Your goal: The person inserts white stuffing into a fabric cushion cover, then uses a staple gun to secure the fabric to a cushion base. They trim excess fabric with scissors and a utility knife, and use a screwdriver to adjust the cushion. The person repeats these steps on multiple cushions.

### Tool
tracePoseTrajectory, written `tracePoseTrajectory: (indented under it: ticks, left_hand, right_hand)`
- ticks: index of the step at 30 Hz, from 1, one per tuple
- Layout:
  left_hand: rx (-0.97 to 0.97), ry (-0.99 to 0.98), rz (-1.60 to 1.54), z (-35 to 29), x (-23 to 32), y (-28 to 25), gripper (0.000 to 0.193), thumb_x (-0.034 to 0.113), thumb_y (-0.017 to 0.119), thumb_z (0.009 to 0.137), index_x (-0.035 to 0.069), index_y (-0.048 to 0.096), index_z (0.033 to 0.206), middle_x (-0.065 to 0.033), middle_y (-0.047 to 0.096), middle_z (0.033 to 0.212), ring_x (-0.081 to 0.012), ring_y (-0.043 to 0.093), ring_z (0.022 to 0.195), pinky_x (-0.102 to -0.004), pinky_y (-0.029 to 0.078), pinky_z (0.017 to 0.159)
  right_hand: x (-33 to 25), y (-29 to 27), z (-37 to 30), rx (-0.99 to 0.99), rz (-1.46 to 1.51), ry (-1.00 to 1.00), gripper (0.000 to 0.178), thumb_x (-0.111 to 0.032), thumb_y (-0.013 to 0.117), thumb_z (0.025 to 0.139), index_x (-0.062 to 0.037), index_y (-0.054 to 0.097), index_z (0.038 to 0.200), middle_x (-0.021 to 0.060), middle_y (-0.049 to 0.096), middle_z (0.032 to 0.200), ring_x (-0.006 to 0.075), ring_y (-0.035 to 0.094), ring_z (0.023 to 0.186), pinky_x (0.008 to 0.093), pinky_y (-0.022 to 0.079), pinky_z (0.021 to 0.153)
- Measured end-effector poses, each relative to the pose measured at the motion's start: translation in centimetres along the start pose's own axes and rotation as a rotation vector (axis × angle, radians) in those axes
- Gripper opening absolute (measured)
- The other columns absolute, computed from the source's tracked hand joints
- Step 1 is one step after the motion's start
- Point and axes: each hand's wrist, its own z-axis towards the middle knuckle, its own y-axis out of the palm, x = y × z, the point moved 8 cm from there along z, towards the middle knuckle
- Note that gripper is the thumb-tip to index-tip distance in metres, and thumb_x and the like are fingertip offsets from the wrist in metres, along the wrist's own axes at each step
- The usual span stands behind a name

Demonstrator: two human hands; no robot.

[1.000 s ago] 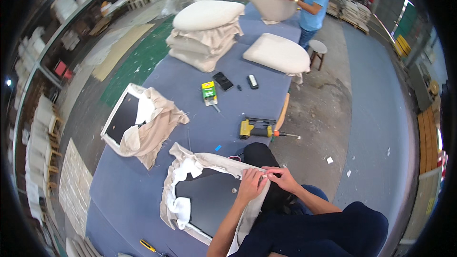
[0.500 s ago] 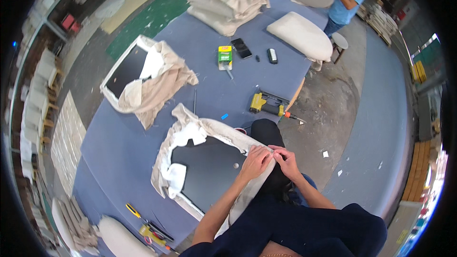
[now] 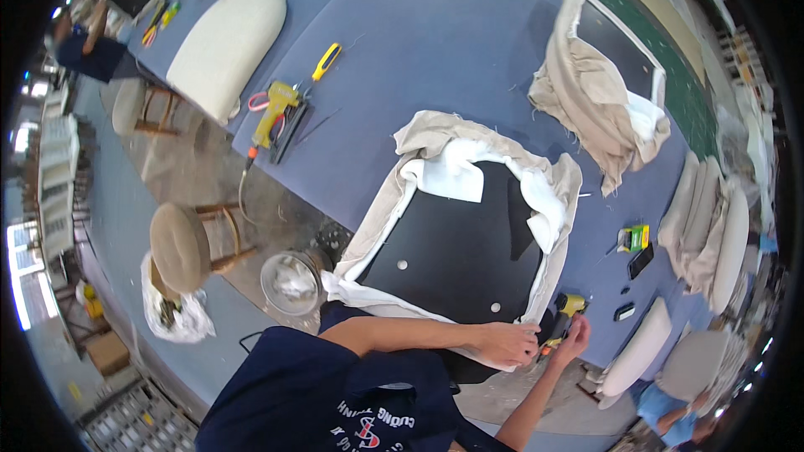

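A chair seat panel (image 3: 469, 255) lies with its black underside up at the table edge, nearest me. Beige fabric (image 3: 381, 222) wraps its rim, and white padding (image 3: 448, 176) shows inside the far and right edges. My left hand (image 3: 509, 343) is closed on the fabric at the near right corner, my forearm lying across the near edge. Just right of that corner, my right hand (image 3: 573, 340) is off the fabric, fingers loosely bent and apart. It is beside a yellow and black staple gun (image 3: 571, 305); I see no grip on the gun.
Another yellow staple gun (image 3: 275, 113) and a yellow-handled screwdriver (image 3: 326, 62) lie far left. A half-covered seat panel (image 3: 620, 42) is far right. A green-yellow box (image 3: 634, 238) and phone (image 3: 641, 260) are right. A stool (image 3: 180, 247) and bucket (image 3: 291, 283) stand left. Co-workers are at both sides.
My view has swung round to the left, so the scene appears turned. My right hand has let go of the fabric corner and moved right. The left hand stays on the fabric.
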Motion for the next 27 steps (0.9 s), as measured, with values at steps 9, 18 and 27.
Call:
tracePoseTrajectory:
  ticks: [9,18,27]
  left_hand:
    - [0.104,-0.037,-0.069,0.5,-1.2,-0.4,0.018,0.026,0.063,0.083,0.008,0.059,0.084,-0.0126,0.053,0.102,-0.0304,0.054,0.111,-0.0523,0.029,0.119]
    - [-0.054,-0.112,-0.013,0.4,-2.5,1.0,0.019,0.025,0.061,0.090,0.007,0.059,0.097,-0.0116,0.056,0.110,-0.0288,0.051,0.122,-0.0503,0.023,0.124]
    - [-0.095,-0.139,-0.007,1.5,-3.3,-0.2,0.019,0.026,0.061,0.091,0.008,0.059,0.095,-0.0093,0.053,0.105,-0.0264,0.052,0.114,-0.0479,0.028,0.122]
  right_hand:
    - [15.0,-4.3,33.9,-0.102,-0.435,-0.061,0.037,-0.013,0.062,0.095,0.0013,0.058,0.129,0.0205,0.060,0.131,0.0302,0.057,0.123,0.0415,0.044,0.103]
    - [17.5,-2.9,36.7,0.079,-1.029,0.042,0.034,-0.031,0.048,0.099,-0.0008,0.062,0.108,0.0238,0.067,0.111,0.0431,0.062,0.109,0.0555,0.048,0.091]
    - [9.7,1.6,18.7,-0.053,-0.658,-0.267,0.040,-0.004,0.064,0.079,-0.0028,0.060,0.118,0.0177,0.062,0.115,0.0389,0.054,0.119,0.0469,0.038,0.108]
